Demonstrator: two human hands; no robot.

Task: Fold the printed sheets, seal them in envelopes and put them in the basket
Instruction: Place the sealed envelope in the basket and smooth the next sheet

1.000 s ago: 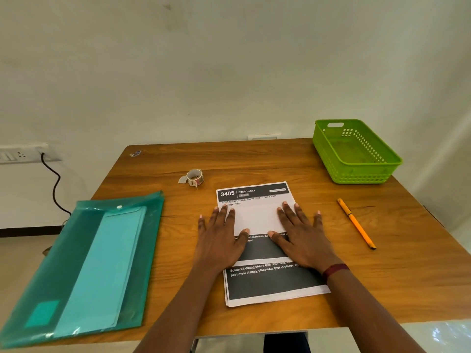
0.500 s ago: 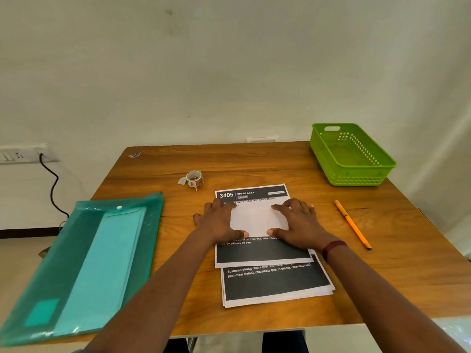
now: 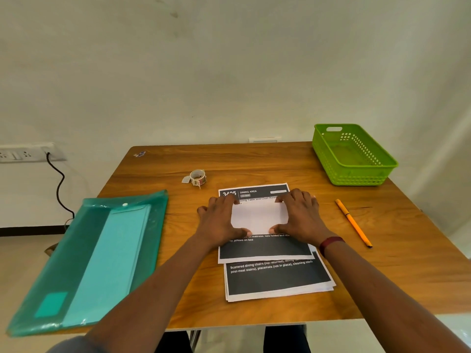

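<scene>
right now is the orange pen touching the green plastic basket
Apart. Head view shows wooden table between the orange pen and the green plastic basket.

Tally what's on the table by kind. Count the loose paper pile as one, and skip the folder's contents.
Green perforated plastic basket: 1
Orange pen: 1
Small clear tape roll: 1
Teal translucent plastic folder: 1
Pile of printed paper sheets: 1
Printed sheet being folded: 1
Small blue scrap, far corner: 1
Total: 7
</scene>
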